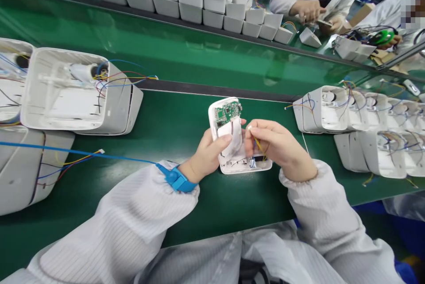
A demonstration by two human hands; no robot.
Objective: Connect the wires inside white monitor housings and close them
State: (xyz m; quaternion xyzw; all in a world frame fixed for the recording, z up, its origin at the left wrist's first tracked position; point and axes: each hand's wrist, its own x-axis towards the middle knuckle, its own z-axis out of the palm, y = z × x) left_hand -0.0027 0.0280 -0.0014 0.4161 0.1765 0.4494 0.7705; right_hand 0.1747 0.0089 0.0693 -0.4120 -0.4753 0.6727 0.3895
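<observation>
A white plastic cover (229, 166) with a green circuit board (228, 112) at its upper end lies face up before me. My left hand (210, 149) grips the cover's left side, thumb over the white part inside. Yellow and dark wires (258, 143) rise from the cover's lower right to my right hand (274, 144), whose thumb and fingers pinch a small white connector (249, 128) at the wire ends. A blue strap (181, 180) with a cord circles my left wrist.
Large white housings with loose wires stand at the left (124, 107) and in rows at the right (307, 113). A dark rail (199, 88) crosses behind the cover. Beyond it are stacked white housings (191, 12) and a co-worker's hands (307, 9). The blue cord (83, 150) stretches left.
</observation>
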